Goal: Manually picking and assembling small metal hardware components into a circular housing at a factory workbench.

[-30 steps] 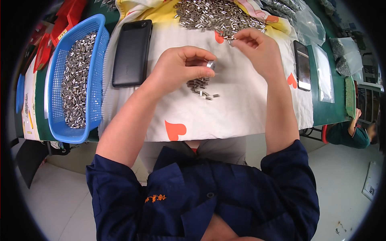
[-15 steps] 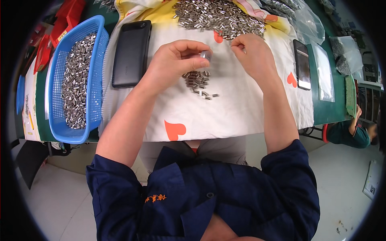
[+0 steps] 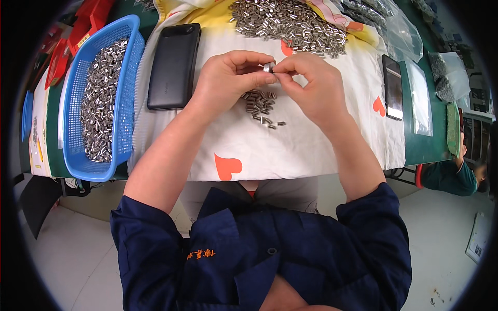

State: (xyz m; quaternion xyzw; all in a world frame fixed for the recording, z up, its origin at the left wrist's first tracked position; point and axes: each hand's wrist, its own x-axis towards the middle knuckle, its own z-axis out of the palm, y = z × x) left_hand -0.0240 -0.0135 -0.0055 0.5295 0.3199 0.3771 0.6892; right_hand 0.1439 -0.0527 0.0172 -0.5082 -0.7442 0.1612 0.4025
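Between the thumb and fingers of my left hand [image 3: 220, 83] is a small, shiny silver metal ring-like piece [image 3: 268, 67]. My right hand [image 3: 319, 85] meets it from the right, thumb and forefinger pinched at its edge. Whatever those right fingertips hold is too small to make out. Just below both hands, a small heap of short metal cylinders [image 3: 258, 103] lies on the white cloth [image 3: 301, 155] with red hearts. A much larger pile of the same cylinders [image 3: 285, 23] spreads beyond my hands at the far side.
At the left stands a blue plastic basket [image 3: 123, 103] full of metal cylinders. A black power bank [image 3: 174, 67] lies beside it. To the right are a phone [image 3: 392, 88], clear plastic bags [image 3: 417, 98] and a green tray [image 3: 453, 129]. Another person [image 3: 450, 176] sits at far right.
My right hand has moved left from the edge of the large pile, and its fingertips now meet the metal piece. My left hand keeps its grip in nearly the same place.
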